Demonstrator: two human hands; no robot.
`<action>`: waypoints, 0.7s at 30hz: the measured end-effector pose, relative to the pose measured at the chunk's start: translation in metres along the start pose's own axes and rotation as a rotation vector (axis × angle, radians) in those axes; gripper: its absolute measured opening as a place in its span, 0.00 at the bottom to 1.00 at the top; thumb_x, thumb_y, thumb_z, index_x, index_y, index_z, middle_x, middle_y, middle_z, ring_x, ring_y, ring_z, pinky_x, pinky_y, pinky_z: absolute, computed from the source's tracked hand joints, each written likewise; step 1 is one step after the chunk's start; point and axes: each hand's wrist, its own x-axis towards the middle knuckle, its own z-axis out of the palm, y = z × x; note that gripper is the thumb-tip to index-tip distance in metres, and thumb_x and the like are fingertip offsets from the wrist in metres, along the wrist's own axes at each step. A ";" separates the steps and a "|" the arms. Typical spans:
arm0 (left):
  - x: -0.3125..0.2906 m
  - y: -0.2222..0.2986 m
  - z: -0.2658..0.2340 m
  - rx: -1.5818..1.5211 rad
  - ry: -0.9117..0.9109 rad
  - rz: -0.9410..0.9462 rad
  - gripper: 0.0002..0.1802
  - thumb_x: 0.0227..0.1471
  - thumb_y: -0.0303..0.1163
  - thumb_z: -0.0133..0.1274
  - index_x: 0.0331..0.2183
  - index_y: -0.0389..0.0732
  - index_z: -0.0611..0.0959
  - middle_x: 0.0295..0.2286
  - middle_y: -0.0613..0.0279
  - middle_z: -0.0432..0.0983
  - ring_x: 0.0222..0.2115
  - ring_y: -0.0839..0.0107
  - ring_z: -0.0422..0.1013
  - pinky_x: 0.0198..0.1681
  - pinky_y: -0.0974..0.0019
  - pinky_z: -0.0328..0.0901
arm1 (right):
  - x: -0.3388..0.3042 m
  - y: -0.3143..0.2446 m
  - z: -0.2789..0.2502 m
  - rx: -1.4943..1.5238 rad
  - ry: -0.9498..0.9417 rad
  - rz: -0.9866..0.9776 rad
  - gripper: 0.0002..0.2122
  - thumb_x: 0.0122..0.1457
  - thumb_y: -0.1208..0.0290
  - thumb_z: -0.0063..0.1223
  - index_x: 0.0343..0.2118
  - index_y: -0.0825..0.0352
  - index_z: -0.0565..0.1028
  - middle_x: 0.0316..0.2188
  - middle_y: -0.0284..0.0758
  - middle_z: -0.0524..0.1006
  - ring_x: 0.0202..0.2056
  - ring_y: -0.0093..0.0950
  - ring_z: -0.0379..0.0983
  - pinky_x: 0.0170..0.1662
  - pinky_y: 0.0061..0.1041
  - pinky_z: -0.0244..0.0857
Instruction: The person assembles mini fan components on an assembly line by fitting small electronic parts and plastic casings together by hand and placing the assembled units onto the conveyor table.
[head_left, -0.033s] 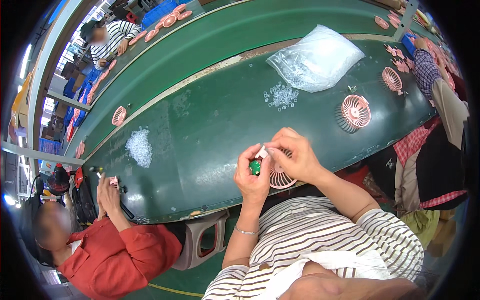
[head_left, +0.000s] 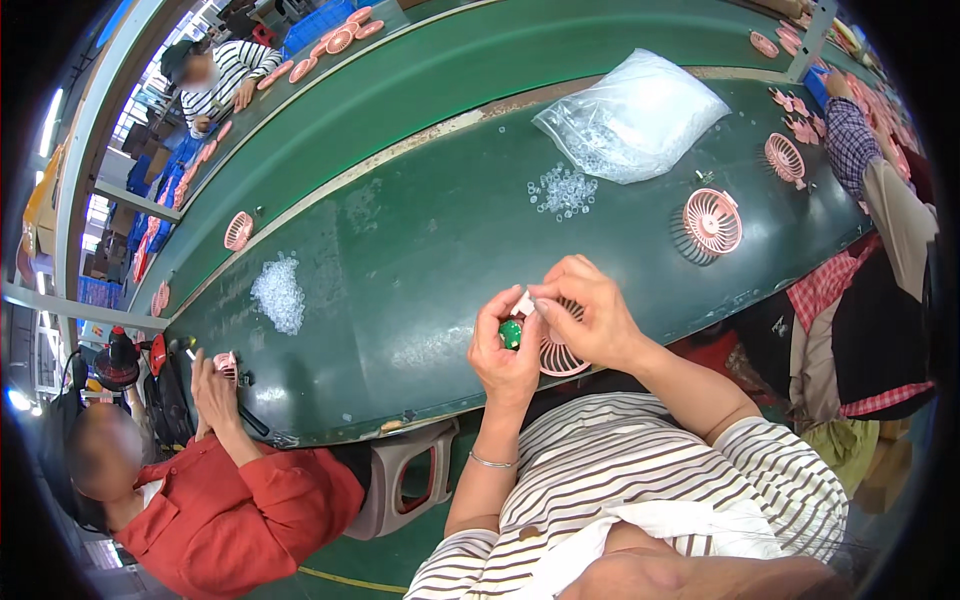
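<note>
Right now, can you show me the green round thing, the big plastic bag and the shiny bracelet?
Green round thing [head_left: 510,335]: head view, middle of its green face.
Big plastic bag [head_left: 645,122]: head view, middle of its top side.
Shiny bracelet [head_left: 491,463]: head view, front of its band.

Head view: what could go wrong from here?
The left hand holds the green part and the small white piece together, so its grip might slip. The pink fan cage by the right hand sits near the edge of the green table and could be nudged off. The clear rings beside the bag lie loose, so a sweep might scatter them.
</note>
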 end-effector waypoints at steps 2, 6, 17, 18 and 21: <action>0.000 -0.004 0.001 -0.015 0.011 0.044 0.20 0.41 0.22 0.60 0.40 0.36 0.78 0.32 0.57 0.76 0.30 0.71 0.73 0.34 0.70 0.68 | -0.002 -0.004 -0.001 -0.071 -0.032 -0.050 0.09 0.48 0.81 0.52 0.35 0.71 0.77 0.28 0.39 0.72 0.31 0.30 0.69 0.32 0.25 0.64; 0.001 0.001 -0.001 -0.013 0.011 -0.002 0.23 0.41 0.22 0.60 0.44 0.37 0.77 0.32 0.58 0.76 0.30 0.71 0.73 0.34 0.70 0.68 | -0.004 0.009 -0.004 0.339 -0.097 0.280 0.11 0.55 0.81 0.47 0.41 0.72 0.76 0.35 0.37 0.72 0.35 0.23 0.69 0.37 0.20 0.64; 0.003 0.005 -0.001 0.039 -0.020 0.066 0.14 0.41 0.22 0.61 0.35 0.36 0.81 0.27 0.58 0.74 0.28 0.69 0.72 0.33 0.70 0.67 | 0.003 0.036 -0.012 0.546 -0.350 0.248 0.11 0.54 0.78 0.51 0.40 0.72 0.77 0.36 0.38 0.75 0.39 0.26 0.71 0.42 0.22 0.65; 0.002 0.002 0.000 0.022 -0.028 0.058 0.14 0.41 0.23 0.61 0.36 0.36 0.81 0.27 0.58 0.74 0.28 0.69 0.72 0.33 0.70 0.67 | 0.002 0.033 -0.014 0.514 -0.343 0.280 0.11 0.54 0.78 0.51 0.41 0.72 0.77 0.36 0.38 0.75 0.39 0.26 0.71 0.43 0.22 0.65; 0.003 0.007 0.008 -0.007 -0.076 -0.027 0.13 0.43 0.21 0.59 0.36 0.34 0.80 0.30 0.58 0.75 0.31 0.73 0.71 0.37 0.72 0.66 | -0.009 0.039 -0.023 0.437 -0.286 0.279 0.11 0.54 0.78 0.51 0.41 0.71 0.77 0.37 0.39 0.75 0.38 0.27 0.72 0.43 0.23 0.66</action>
